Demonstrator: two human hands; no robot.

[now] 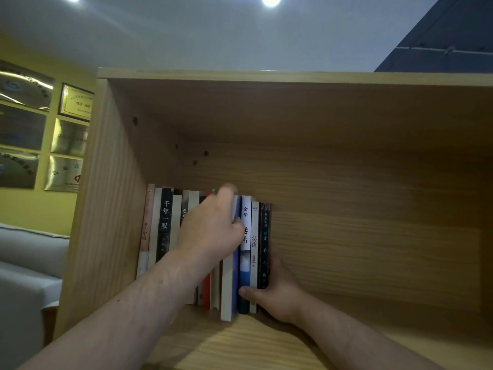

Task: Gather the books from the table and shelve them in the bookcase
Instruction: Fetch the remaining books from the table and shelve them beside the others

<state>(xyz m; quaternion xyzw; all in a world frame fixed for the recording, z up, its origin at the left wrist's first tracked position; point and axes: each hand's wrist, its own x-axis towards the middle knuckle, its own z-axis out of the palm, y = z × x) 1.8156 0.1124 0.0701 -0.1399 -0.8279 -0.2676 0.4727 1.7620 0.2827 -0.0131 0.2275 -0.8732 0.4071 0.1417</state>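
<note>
Row of books (165, 228) stood upright at the left end of the bookcase (346, 236) compartment, long axes vertical, spines facing out. Paperbacks, slim and rectangular; spines cream, black, red, blue-and-white, printed with vertical characters. A cream book (226, 289) sat further forward than its neighbours. A black-spined book (264, 244) closed the right end.

Left hand (210, 225) reached over mid-row, fingers curled over the top edges, gripping. Right hand (277, 292) low at the right end, palm against the black book, thumb hooked across the lower spines; its fingers were hidden.

Bookcase of pale wood-grain board, flat panels. Framed plaques (76, 102) hung on a yellow wall at left, above a grey sofa (24, 263).
</note>
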